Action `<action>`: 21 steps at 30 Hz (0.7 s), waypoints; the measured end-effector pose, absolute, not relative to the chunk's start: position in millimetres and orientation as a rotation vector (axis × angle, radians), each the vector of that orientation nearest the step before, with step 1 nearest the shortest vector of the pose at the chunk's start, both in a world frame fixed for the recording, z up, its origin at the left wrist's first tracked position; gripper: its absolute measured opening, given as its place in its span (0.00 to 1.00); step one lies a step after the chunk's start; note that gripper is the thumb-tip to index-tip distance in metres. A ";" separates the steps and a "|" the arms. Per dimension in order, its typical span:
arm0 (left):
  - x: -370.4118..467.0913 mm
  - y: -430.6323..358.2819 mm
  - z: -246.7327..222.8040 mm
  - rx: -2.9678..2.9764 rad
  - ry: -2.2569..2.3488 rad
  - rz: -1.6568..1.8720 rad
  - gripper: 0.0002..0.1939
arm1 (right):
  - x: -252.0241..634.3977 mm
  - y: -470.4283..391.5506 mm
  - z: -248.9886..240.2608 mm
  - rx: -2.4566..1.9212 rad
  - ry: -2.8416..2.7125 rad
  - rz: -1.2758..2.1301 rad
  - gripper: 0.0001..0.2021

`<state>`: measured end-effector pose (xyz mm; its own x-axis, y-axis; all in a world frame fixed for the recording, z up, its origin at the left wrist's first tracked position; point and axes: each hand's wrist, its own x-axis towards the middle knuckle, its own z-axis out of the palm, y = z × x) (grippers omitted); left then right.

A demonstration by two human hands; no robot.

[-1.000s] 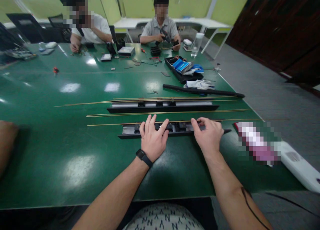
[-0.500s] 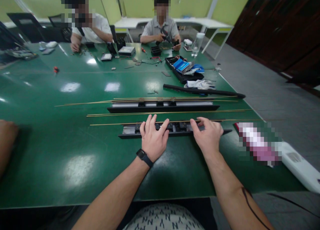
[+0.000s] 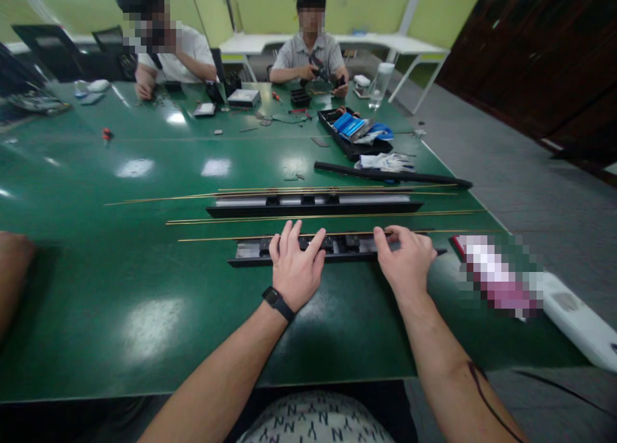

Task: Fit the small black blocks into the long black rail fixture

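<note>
A black channel-shaped rail (image 3: 250, 261) with several dark blocks (image 3: 351, 242) in it lies crosswise in front of me. My left hand (image 3: 297, 266) rests over its middle, fingers spread, hiding part of the blocks. A thin brass-coloured rod (image 3: 216, 239) runs along the top of this rail and sticks out past both ends. My right hand (image 3: 405, 256) is at the rail's right part, thumb and fingertips closed on the rod. The exact contact is small and partly hidden.
Behind lie two more brass rods (image 3: 193, 222) and a second rail (image 3: 308, 209) with rods over it. Farther back are a black tube (image 3: 414, 176), gloves (image 3: 385, 162) and a black tray (image 3: 340, 134). Two people sit opposite; another person's arm (image 3: 12, 269) is at left.
My right hand has shifted slightly to the right, and the rod's left end has moved right with it. My left hand stays in place.
</note>
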<state>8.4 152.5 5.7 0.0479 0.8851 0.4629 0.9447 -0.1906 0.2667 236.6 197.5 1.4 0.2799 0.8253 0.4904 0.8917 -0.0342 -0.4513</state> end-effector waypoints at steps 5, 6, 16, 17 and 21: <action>8.9 152.2 5.9 -2.186 -1.921 -0.839 0.22 | 231.6 197.4 -3.8 -1.818 -1.611 -0.134 0.20; 8.9 152.1 6.1 -2.184 -1.920 -0.842 0.22 | 230.9 197.4 -4.2 -1.814 -1.619 -0.141 0.20; 7.9 152.3 4.9 -2.195 -1.921 -0.839 0.22 | 236.8 197.2 1.9 -1.869 -1.557 -0.156 0.19; 8.0 152.4 4.9 -2.193 -1.920 -0.842 0.22 | 236.8 197.1 2.0 -1.868 -1.555 -0.152 0.20; 8.7 152.4 5.5 -2.191 -1.918 -0.849 0.22 | 234.0 197.0 0.2 -1.859 -1.558 -0.135 0.22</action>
